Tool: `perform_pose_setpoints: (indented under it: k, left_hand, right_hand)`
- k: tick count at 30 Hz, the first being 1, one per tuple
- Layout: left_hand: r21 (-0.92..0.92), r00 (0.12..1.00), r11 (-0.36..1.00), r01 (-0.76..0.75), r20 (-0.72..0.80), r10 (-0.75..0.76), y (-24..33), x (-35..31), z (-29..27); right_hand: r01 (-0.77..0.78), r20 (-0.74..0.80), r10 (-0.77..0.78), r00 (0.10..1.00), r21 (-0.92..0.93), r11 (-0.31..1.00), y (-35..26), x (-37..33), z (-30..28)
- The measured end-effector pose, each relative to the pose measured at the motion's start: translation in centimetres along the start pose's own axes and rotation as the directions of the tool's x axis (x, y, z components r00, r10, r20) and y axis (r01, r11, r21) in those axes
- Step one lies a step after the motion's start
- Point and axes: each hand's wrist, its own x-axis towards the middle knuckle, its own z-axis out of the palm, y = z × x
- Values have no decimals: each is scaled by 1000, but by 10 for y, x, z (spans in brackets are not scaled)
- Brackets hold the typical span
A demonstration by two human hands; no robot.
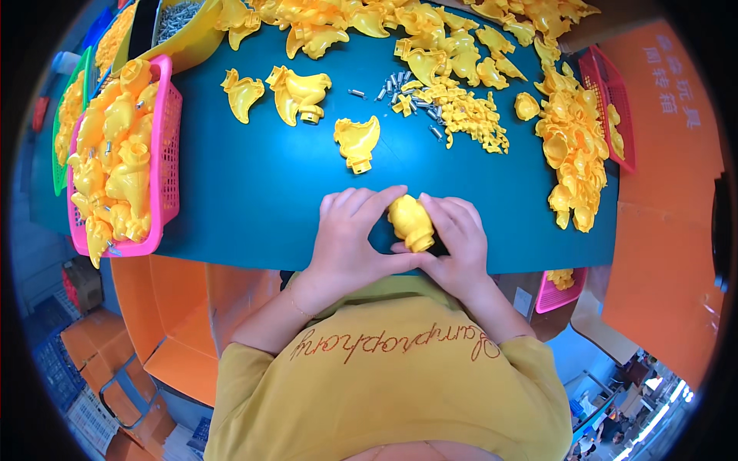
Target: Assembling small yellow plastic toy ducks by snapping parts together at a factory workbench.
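Both hands press together on a small yellow plastic toy body (410,221) at the near edge of the teal table (254,192). My left hand (347,234) wraps its left side with fingers curled over the top. My right hand (455,242) grips its right side, thumb under it. Just beyond lies a loose yellow shell half (357,141), with two more shell halves (297,93) farther left.
A pink basket (165,154) full of assembled yellow toys stands at the left. Small metal screws (400,83) and little yellow parts (473,119) are scattered in the middle back. A long pile of yellow shells (573,146) runs down the right, beside a red basket (607,100). Orange crates sit below the table.
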Motion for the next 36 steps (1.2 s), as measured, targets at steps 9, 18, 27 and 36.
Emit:
perform_pose_setpoints:
  k: [9,18,27,36]
  left_hand:
    - [-493,995,869,43,100,7,0,-7,-17]
    - [-339,978,917,-210,-70,198,4,-2,-20]
    - [-365,998,931,1,56,20,8,-7,-5]
    - [-421,995,903,-88,-81,59,0,-15,13]
  right_hand:
    - [-186,114,147,983,607,772,-3,-17,-19]
    - [-255,72,276,958,651,715,0,-12,-14]
    - [-218,23,258,966,610,762,-5,-13,-4]
    - [-161,-36,233,972,621,767,-7,-16,2]
